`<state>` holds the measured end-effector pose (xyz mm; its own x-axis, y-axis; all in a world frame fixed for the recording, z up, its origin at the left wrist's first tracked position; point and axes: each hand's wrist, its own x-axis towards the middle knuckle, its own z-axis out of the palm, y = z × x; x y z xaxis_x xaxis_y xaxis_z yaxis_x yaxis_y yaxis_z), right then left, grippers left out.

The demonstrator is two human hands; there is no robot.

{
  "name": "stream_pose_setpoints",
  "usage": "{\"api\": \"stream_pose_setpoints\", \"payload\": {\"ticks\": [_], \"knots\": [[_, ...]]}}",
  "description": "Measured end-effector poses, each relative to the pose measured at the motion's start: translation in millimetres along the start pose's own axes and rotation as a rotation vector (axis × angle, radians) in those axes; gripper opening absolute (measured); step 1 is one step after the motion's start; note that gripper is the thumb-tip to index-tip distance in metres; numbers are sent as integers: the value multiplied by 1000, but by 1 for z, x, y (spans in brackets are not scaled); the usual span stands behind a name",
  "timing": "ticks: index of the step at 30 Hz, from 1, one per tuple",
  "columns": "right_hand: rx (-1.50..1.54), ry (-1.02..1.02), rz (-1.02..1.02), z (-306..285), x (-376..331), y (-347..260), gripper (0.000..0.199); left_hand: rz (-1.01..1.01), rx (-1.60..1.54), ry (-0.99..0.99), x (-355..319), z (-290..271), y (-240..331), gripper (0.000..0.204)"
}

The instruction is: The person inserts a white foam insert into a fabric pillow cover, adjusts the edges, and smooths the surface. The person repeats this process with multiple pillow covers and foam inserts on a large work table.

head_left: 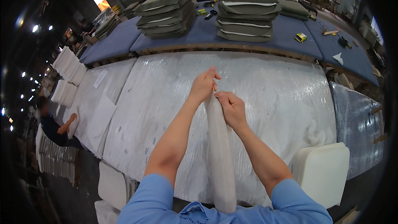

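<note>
A long, light grey fabric-covered cushion [221, 153] stands on its narrow edge between my forearms, running from my chest to the middle of the table. At its far end my left hand [203, 84] is closed, thumb and fingers pinched at the cover's corner. Just nearer and to the right, my right hand [233, 108] pinches the cover's edge with curled fingers. The two hands almost touch. What exactly lies between the fingertips is too small to make out.
Under the cushion is a plastic-wrapped table [157, 99]. White foam pads [321, 174] lean at its near right. Beyond, a blue table [199, 33] bears stacks of green cushions [247, 14]. At the left, a person [58, 126] handles a white pad. Other people stand at the back.
</note>
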<state>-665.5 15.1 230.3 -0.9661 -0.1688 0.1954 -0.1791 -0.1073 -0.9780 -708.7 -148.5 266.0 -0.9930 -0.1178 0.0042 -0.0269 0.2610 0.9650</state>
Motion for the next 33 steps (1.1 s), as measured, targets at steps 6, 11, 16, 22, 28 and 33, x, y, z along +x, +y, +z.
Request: {"api": "stream_pose_setpoints", "payload": {"ticks": [6, 11, 16, 22, 28, 33], "knots": [[-48, 109, -72, -23, 23, 8, 30, -13, 66, -303, -36, 1, 16, 60], [-59, 153, 49, -11, 37, -5, 42, -50, 246, -239, -66, 19, 10, 67], [-239, 179, 37, -7, 61, -9, 51, -76, 303, -125, -76, 40, 12, 72], [-324, 129, -4, -1, 81, 12, 50, -110, 245, -88, -76, 48, 25, 52], [-411, 21, -21, 8, 74, 5, 48, -106, 80, -71, -73, 32, 0, 32], [-270, 140, -12, -65, 24, 46, 36, -153, -195, -25, -74, 16, -11, 29]]}}
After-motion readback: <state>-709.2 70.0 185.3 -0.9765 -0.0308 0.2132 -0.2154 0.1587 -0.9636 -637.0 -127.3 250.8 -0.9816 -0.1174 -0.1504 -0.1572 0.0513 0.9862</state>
